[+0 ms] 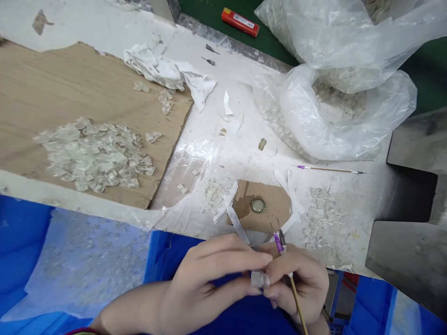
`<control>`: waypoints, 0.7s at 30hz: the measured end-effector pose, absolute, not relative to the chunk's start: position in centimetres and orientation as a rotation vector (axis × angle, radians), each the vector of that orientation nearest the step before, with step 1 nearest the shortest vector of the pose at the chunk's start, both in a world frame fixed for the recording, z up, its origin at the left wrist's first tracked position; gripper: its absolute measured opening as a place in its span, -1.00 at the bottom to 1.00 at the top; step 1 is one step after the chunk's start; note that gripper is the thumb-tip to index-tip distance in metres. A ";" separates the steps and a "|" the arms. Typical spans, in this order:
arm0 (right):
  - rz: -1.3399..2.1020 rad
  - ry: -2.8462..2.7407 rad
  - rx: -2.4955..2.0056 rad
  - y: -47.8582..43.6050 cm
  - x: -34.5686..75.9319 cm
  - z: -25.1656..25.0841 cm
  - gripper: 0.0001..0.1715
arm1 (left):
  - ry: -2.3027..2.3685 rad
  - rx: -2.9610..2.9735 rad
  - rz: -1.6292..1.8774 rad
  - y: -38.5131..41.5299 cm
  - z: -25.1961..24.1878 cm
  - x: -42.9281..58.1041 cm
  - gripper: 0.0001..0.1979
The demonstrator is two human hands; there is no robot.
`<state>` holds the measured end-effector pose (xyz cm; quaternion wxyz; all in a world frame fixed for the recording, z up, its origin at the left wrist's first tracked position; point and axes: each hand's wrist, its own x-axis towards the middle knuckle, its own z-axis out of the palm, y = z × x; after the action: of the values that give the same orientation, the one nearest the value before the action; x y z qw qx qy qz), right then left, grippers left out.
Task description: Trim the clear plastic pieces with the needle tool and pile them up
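Observation:
My left hand (209,267) and my right hand (302,279) meet at the table's front edge. Between their fingertips is a small translucent plastic piece (259,279), pinched from both sides. A thin wooden stick (296,298) is also held in my right hand, slanting up between the fingers. At its upper end sit a purple dispensing needle tip (278,243) and a dark one (282,237). Just beyond the hands, a brown cardboard pad (275,200) is held down by white strips of tape. A bottle cap (258,205) lies on it, beside a wet stain.
Many translucent pieces (98,158) are heaped on cardboard (31,93) at left. Small pieces (216,193) and more pieces (321,214) flank the pad. Behind are a second stick (328,169), plastic bags (307,121), a white cloth (153,67) and a red box (240,22). Blue bins (164,260) stand below.

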<state>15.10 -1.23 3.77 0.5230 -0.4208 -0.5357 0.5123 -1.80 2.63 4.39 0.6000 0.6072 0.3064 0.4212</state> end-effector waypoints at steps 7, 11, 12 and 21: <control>0.869 -1.648 -0.965 -0.7 15.4 3.5 -0.81 | 0.772 1.187 0.959 2.3 4.4 -1.8 -0.87; 0.744 -1.698 -1.030 -0.5 15.2 4.1 -0.82 | 0.736 1.278 0.980 2.5 4.4 -1.8 -0.83; 0.721 -1.708 -1.049 -0.6 15.2 4.2 -0.83 | 0.732 1.299 0.985 2.6 4.4 -1.8 -0.84; 0.612 -1.702 -1.076 -1.3 14.6 3.8 -0.87 | 0.793 1.140 0.920 2.1 4.7 -1.7 -0.85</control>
<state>14.60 -1.26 3.79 0.4956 -0.4439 -0.7026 0.2525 -1.72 2.09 4.72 0.6726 0.5064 0.3523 0.4087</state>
